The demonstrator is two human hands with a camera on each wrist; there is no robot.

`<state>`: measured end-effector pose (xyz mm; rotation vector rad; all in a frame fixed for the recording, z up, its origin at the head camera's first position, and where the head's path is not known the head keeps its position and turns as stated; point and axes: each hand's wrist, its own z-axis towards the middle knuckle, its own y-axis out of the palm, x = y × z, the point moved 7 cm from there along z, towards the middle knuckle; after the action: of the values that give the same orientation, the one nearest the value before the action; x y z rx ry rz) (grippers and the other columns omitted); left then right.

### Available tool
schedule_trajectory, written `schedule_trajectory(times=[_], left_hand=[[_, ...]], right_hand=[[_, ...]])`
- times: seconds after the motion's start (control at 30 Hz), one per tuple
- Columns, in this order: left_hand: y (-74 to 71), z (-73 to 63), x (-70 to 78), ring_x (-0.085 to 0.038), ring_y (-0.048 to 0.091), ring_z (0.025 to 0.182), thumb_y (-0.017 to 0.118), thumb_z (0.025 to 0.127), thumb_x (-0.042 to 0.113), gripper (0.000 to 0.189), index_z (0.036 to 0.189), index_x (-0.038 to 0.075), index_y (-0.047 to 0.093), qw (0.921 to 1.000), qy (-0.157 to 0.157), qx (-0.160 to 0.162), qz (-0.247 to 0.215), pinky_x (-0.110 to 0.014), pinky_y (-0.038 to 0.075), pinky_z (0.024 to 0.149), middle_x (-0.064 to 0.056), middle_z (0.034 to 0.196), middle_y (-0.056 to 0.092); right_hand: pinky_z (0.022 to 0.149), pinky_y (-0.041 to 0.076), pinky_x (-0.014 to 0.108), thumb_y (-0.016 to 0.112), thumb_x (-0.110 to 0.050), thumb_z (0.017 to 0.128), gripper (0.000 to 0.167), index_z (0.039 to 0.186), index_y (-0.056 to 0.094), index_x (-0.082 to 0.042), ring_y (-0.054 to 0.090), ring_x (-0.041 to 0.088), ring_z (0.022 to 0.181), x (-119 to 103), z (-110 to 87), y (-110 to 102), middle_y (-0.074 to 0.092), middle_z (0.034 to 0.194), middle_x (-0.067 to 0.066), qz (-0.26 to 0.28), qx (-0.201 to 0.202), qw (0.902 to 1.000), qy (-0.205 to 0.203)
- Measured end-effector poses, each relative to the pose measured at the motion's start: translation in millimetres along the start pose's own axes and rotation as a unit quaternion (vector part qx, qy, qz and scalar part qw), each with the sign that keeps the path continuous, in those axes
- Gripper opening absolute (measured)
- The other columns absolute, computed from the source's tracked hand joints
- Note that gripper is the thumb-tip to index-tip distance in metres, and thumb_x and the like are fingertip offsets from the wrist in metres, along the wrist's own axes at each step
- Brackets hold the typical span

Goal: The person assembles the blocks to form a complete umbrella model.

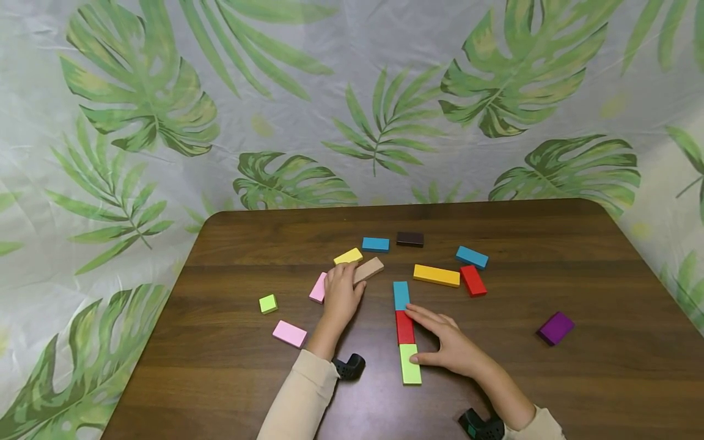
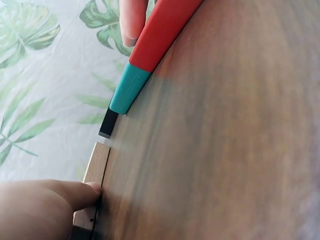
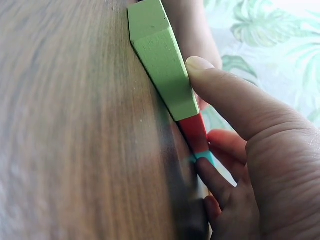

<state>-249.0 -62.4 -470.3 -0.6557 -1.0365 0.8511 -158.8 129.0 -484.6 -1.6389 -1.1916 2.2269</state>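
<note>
My left hand (image 1: 339, 299) pinches the near end of a bare-wood block (image 1: 370, 269); in the left wrist view its thumb lies against that block's side. Just beyond the hand are a yellow block (image 1: 348, 256) and a pink block (image 1: 317, 288), partly covered by it. A straight row of blue (image 1: 401, 294), red (image 1: 405, 328) and lime green (image 1: 409, 371) blocks lies end to end mid-table. On the row's right side is my right hand (image 1: 448, 343), fingers extended. Its thumb touches the green block, while the fingertips rest by the red and blue ones.
Toward the back lie a blue block (image 1: 376, 245), a dark block (image 1: 410, 239) and a long orange-yellow block (image 1: 436, 275). Another blue block (image 1: 472, 257) and a red block (image 1: 473, 281) sit right of it. Farther right is a purple block (image 1: 556, 329); a green cube (image 1: 268, 304) and pink block (image 1: 289, 333) lie left.
</note>
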Motion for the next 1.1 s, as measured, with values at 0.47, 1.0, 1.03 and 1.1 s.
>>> schedule_trajectory(times=[0.47,1.0,1.03,1.1], left_hand=[[-1.7,2.8,8.8,-0.029,0.046,0.094,0.070,0.078,0.009,0.033,0.109,0.006,0.062,0.9972,0.031,0.015,-0.067,-0.038,0.034,0.083,-0.012,0.104,0.053],[14.9,8.8,17.3,-0.031,0.045,0.101,0.066,0.081,0.007,0.030,0.110,0.005,0.062,0.9919,0.069,-0.063,-0.085,-0.037,0.037,0.087,-0.012,0.108,0.051],[15.9,8.8,17.2,-0.031,0.045,0.101,0.066,0.081,0.007,0.030,0.110,0.005,0.062,0.9917,0.069,-0.067,-0.085,-0.038,0.037,0.087,-0.012,0.107,0.051],[17.2,8.8,16.8,-0.031,0.045,0.102,0.066,0.081,0.007,0.030,0.111,0.005,0.062,0.9914,0.066,-0.073,-0.087,-0.037,0.036,0.088,-0.012,0.107,0.051]], right_hand=[[0.096,0.016,0.053,0.073,-0.044,0.071,0.077,0.136,0.041,-0.018,0.032,0.021,0.125,-0.3,-0.2,0.1,0.033,0.141,-0.003,0.002,-0.002,1.0000,0.003],[0.096,0.017,0.053,0.072,-0.046,0.071,0.077,0.136,0.041,-0.018,0.033,0.021,0.125,0.7,0.3,0.1,0.033,0.141,-0.003,-0.006,0.002,1.0000,-0.001],[0.096,0.017,0.053,0.072,-0.045,0.071,0.077,0.136,0.041,-0.018,0.033,0.021,0.125,0.7,0.2,0.1,0.033,0.141,-0.003,-0.006,0.002,1.0000,-0.002],[0.096,0.017,0.052,0.072,-0.045,0.071,0.077,0.136,0.041,-0.018,0.033,0.021,0.125,0.6,0.2,0.1,0.033,0.141,-0.003,-0.006,0.003,1.0000,-0.003]])
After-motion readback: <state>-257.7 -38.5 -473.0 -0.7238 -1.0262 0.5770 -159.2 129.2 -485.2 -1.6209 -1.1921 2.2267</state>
